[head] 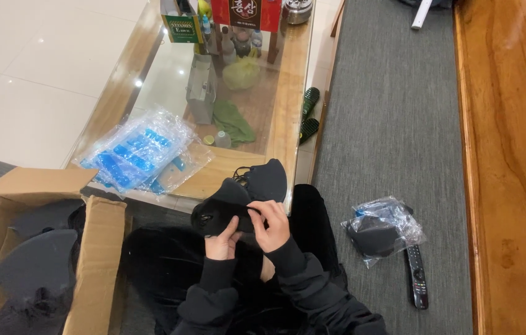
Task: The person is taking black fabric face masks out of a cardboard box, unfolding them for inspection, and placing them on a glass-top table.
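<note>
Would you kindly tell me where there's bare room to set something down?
Free: grey carpet between glass table and wooden ledge. Crowded: table's near corner under plastic bags, and around the bagged mask and remote.

Black face masks [238, 198], a small stack of soft, curved, matte pieces, held above the lap at the near edge of the glass-topped worktop [288, 93]. Lowest mask gripped from beneath by the left hand [221, 243], rounded end pointing left. Thin black ear loop pinched at the top edge by the right hand [272, 224]. Uppermost mask fanned up and to the right (pointed tip highest), overlapping the others. Exact count of masks not clear.
</note>
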